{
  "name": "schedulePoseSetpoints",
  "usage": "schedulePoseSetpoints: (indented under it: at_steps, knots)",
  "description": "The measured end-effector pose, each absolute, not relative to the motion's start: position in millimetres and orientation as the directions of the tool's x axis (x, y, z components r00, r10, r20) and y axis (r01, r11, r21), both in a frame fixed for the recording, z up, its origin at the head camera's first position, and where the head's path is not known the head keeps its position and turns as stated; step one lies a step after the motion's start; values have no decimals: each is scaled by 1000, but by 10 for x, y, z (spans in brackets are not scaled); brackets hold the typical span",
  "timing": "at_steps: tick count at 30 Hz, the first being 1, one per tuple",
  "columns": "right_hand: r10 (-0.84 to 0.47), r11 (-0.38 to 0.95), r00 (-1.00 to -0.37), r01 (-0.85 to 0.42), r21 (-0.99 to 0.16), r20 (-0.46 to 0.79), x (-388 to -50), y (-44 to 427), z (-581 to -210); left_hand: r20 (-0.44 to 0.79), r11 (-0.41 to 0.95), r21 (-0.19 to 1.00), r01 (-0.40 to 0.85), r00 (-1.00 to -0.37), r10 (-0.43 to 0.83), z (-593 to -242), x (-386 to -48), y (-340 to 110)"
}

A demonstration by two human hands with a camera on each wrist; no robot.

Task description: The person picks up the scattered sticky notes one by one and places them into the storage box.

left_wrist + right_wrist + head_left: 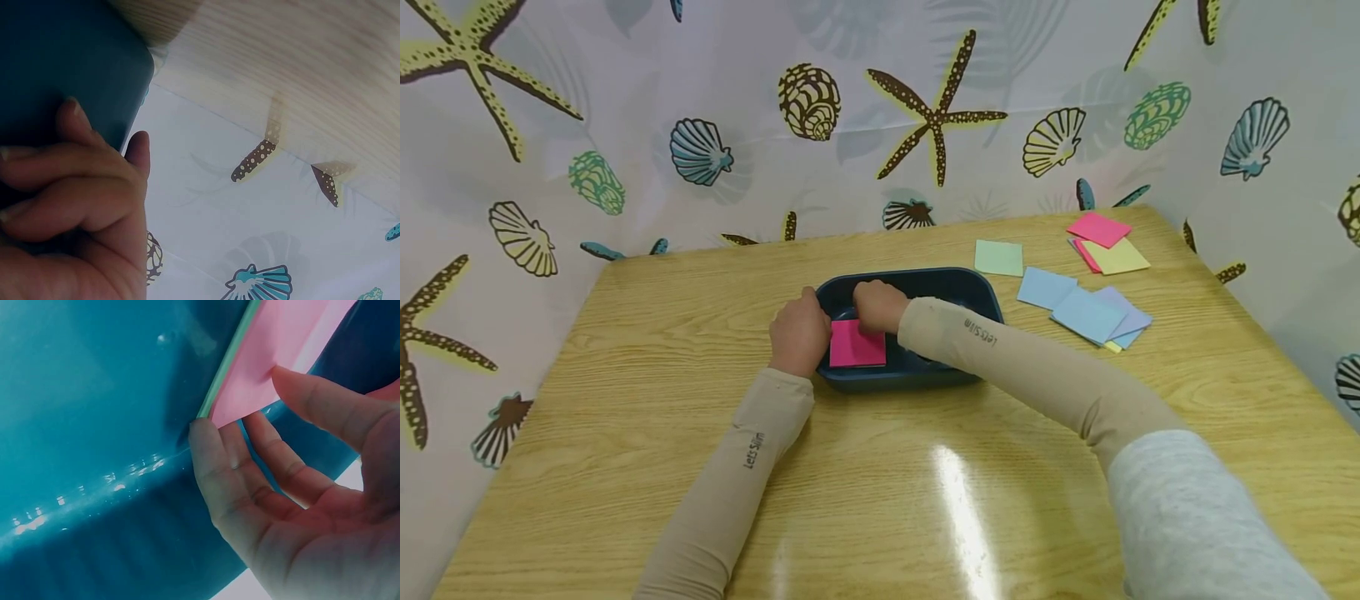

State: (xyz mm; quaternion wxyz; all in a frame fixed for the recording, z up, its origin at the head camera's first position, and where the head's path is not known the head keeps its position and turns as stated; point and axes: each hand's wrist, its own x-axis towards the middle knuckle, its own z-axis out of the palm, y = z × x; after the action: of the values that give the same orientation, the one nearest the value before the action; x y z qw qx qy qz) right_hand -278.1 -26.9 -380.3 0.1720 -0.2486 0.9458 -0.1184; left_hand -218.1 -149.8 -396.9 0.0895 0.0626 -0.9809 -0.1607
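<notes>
Right fingers (211, 465) pinch pink notes (855, 350) inside the blue tub (898, 382); left fingers (78, 167) grip its edge.

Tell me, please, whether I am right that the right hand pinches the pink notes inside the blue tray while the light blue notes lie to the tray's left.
No: the light blue notes lie to the right of the blue tray, as the head view shows. The right hand pinches the pink notes inside the tray.
</notes>
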Motion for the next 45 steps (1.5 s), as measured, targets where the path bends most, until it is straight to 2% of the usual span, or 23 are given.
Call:
schedulePoseSetpoints:
  at_steps: [11, 18, 22, 27, 34, 39, 45]
  knots:
    - [-537, 837, -806, -472, -279, -249, -2730, -256, -3697, 131, 940, 327, -98, -980, -148, -3948, -2195, -1504]
    - [-629, 721, -772, -537, -438, -91, -2683, -9, -3271, 101, 932, 342, -121, -981, -164, -3959, -2210, -1512]
    - [-582, 683, -813, -512, -520, 36, -2742, 318, -3025, 109, 931, 342, -128, -979, -174, -3960, -2201, -1515]
    - [-409, 686, -905, -387, -616, 112, -2944, 897, -2951, 152, 937, 335, -103, -975, -161, -3959, -2183, -1505]
    - [-196, 702, -974, -222, -677, 116, -3197, 1635, -3134, 150, 939, 330, -101, -976, -158, -3951, -2173, -1490]
    - [-149, 725, -987, -150, -672, 59, -3255, 1950, -3319, 137, 936, 334, -112, -977, -166, -3951, -2183, -1493]
    - [-143, 795, -986, -63, -603, -85, -3301, 2153, -3487, 143, 936, 335, -107, -976, -163, -3956, -2184, -1487]
